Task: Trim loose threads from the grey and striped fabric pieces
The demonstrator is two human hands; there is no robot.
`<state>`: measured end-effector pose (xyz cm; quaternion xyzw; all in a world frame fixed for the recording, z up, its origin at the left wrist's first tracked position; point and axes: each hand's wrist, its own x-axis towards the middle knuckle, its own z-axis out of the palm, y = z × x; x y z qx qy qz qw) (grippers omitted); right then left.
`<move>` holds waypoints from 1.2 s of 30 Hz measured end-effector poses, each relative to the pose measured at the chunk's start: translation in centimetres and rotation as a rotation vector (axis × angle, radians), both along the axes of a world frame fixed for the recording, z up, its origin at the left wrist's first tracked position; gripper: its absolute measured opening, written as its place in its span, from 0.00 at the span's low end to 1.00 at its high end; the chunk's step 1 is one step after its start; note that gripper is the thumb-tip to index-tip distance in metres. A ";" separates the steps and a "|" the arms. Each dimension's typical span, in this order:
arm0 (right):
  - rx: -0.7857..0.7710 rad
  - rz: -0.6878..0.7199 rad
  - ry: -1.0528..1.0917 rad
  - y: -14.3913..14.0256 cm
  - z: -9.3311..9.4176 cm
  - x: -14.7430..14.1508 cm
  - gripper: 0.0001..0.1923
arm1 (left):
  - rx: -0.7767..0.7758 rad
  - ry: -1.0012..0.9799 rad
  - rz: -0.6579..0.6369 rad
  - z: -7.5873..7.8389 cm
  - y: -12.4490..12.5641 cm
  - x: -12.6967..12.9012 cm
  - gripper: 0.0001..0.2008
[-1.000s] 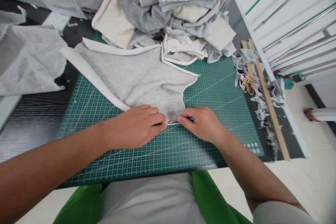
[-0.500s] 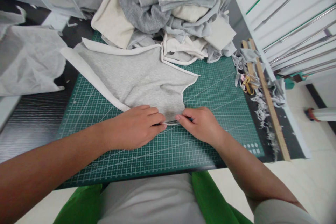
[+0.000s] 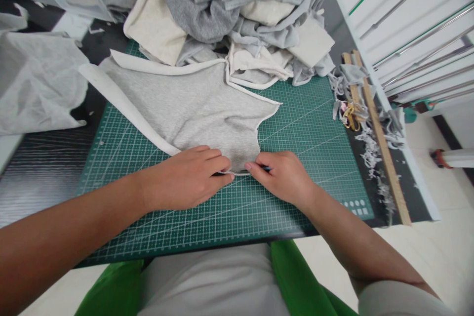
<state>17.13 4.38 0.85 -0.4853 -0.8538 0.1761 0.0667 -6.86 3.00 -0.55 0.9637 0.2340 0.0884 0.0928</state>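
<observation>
My left hand point(image 3: 188, 177) still presses flat, fingers together, on the grey fabric point(image 3: 192, 108) at six o'clock while my right hand point(image 3: 283, 175), pinching a thin tool point(image 3: 242, 173), has crept slightly leftward along the hem.

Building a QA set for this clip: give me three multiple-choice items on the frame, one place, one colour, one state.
1. Where does the grey fabric piece lie?
A. on the cutting mat
B. on the floor
C. on the person's lap
2. What colour is the cutting mat?
A. blue
B. green
C. red
3. How is the left hand?
A. raised in the air
B. pressed flat on the fabric's near edge
C. gripping the wooden ruler

A: the fabric spreads over the gridded mat.
B: the mat is green with white lines.
B: palm down beside the right hand.
</observation>
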 end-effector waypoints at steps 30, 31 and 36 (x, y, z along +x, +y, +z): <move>0.027 -0.026 -0.053 0.0 -0.2 -0.2 0.21 | -0.073 -0.062 -0.002 0.1 -0.5 -1.1 0.13; 0.025 -0.024 -0.051 0.0 -0.3 -0.2 0.21 | -0.074 -0.055 -0.003 0.2 -0.5 -1.1 0.13; 0.022 -0.028 -0.043 -0.1 -0.2 -0.2 0.20 | -0.094 -0.036 0.001 0.2 -0.5 -0.9 0.13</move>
